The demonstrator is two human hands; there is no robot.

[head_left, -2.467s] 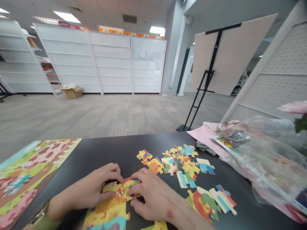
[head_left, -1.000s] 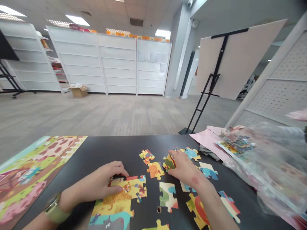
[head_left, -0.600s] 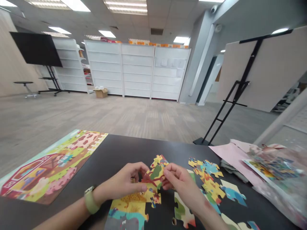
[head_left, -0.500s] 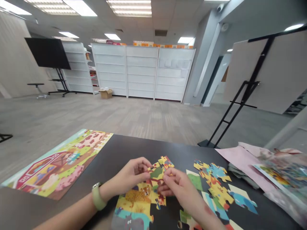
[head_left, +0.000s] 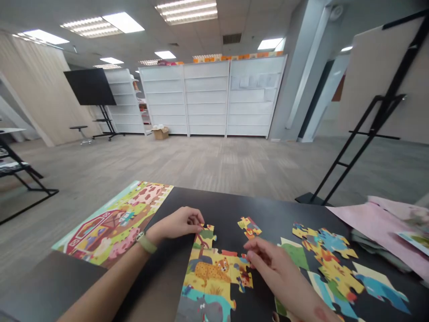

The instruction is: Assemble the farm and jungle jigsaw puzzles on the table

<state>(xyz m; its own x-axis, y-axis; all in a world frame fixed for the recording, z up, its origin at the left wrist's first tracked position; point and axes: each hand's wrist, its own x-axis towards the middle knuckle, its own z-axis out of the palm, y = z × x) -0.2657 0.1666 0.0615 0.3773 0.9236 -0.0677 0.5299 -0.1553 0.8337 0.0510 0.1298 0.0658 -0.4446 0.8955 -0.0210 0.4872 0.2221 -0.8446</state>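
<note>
My left hand (head_left: 186,222) is closed, thumb and forefinger pinching the upper left corner of a jigsaw piece with a tree (head_left: 207,235). That piece lies at the top of a joined puzzle section (head_left: 208,286) showing a leopard and a hippo. At the section's right edge is my right hand (head_left: 273,264), its fingers bent in and its thumb tip close to a yellow piece. Whether anything is between those fingertips is hidden. Beyond my right hand lies a small yellow and red puzzle cluster (head_left: 250,227), apart from the section.
Loose puzzle pieces (head_left: 330,264) spread over the right of the black table (head_left: 221,205). A farm picture sheet (head_left: 117,223) lies at the left. Pink paper and grey cloth (head_left: 382,228) sit at the right edge. A black easel stand (head_left: 362,147) rises beyond the table.
My hands have moved apart. The tree piece now lies at the section's top left under my left fingers; the yellow and red cluster stands separate. The view has turned left.
</note>
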